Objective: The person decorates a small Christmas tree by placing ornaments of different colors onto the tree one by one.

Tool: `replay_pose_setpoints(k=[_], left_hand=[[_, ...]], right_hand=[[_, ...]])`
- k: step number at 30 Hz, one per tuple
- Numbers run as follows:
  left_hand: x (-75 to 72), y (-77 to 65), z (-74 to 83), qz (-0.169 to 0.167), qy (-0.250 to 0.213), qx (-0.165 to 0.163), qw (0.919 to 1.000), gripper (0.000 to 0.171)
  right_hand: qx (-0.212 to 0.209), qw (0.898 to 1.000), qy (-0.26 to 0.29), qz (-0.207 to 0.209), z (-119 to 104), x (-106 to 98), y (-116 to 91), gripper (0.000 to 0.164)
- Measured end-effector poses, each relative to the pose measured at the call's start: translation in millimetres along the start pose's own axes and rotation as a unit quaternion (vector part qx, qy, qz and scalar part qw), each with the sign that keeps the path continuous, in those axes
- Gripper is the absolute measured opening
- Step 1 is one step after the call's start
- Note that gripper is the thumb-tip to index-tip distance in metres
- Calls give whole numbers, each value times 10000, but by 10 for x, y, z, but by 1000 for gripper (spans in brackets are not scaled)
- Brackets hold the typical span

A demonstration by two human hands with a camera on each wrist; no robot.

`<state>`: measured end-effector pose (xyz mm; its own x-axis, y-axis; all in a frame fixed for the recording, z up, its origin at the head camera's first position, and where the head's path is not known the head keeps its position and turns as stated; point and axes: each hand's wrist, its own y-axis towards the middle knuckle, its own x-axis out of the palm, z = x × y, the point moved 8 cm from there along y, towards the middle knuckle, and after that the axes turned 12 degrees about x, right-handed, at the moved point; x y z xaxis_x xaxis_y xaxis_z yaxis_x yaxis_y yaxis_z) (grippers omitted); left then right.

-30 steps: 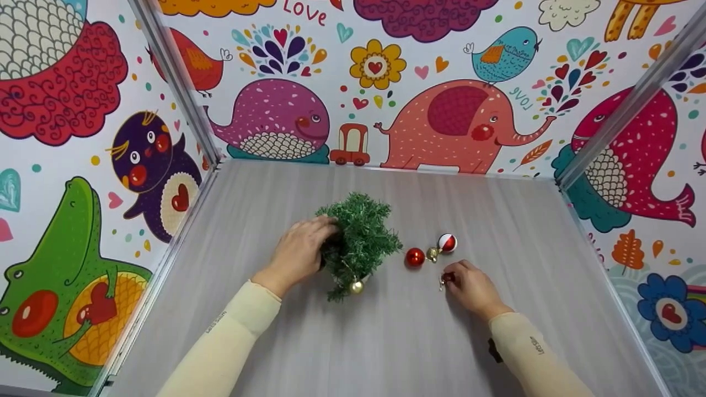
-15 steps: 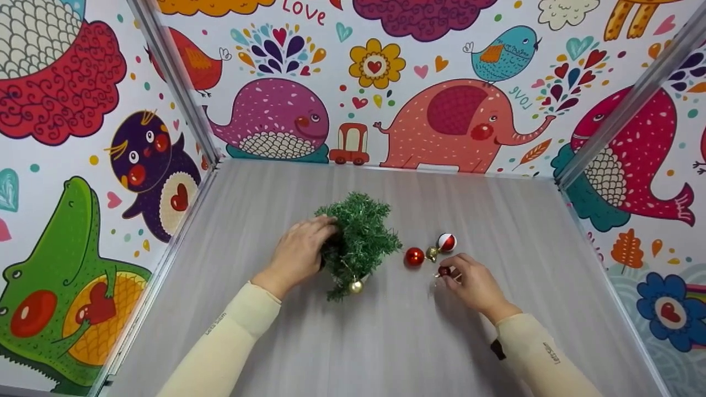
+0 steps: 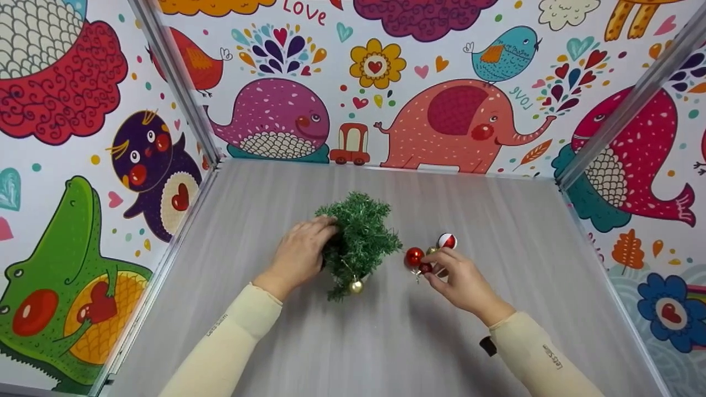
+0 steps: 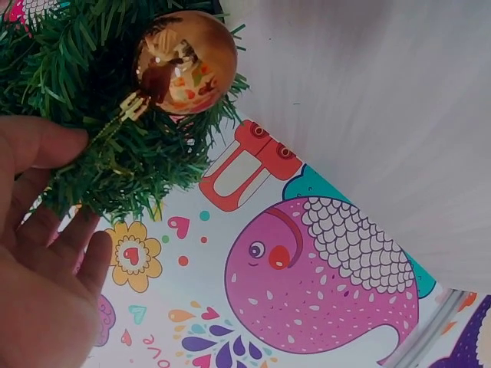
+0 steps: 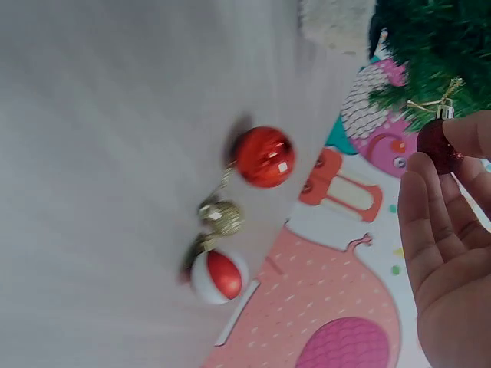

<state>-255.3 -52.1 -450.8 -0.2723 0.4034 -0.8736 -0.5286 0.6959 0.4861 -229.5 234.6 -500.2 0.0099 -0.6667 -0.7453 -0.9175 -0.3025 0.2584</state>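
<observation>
A small green artificial Christmas tree (image 3: pixel 367 229) stands on the table, and my left hand (image 3: pixel 299 251) grips it from the left, fingertips hidden among the branches. On its near side hangs a shiny gold bauble (image 4: pixel 188 63) by a gold string. My right hand (image 3: pixel 468 285) pinches a small dark red glittery bauble (image 5: pixel 437 146) between thumb and fingers, its gold cap and string loop pointing away from the palm. Below that hand in the head view, a shiny red bauble (image 3: pixel 414 256), a small gold one (image 5: pixel 223 218) and a red-and-white one (image 3: pixel 447 241) lie on the table.
The grey wood-grain table (image 3: pixel 353 353) is enclosed by printed cartoon walls (image 3: pixel 342 55) with metal corner posts (image 3: pixel 176 82). At the tree's foot a pale, rough-looking base (image 5: pixel 336 23) shows in the right wrist view.
My right hand has lifted the dark red bauble and carried it left towards the tree, now overlapping the loose baubles in the head view. My left hand and the tree stay put.
</observation>
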Motion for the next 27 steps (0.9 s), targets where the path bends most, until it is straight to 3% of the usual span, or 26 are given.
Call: replay_pose_setpoints(k=[9, 17, 27], left_hand=[[5, -21, 28, 44, 24, 64, 10000, 45], [-10, -34, 81, -77, 81, 64, 9999, 46], [-42, -58, 145, 5, 210, 89, 9997, 41]], right_hand=[[-392, 9991, 150, 7, -211, 17, 40, 29], [-461, 9986, 236, -50, -331, 19, 59, 29], [-644, 9969, 442, 24, -436, 31, 73, 28]])
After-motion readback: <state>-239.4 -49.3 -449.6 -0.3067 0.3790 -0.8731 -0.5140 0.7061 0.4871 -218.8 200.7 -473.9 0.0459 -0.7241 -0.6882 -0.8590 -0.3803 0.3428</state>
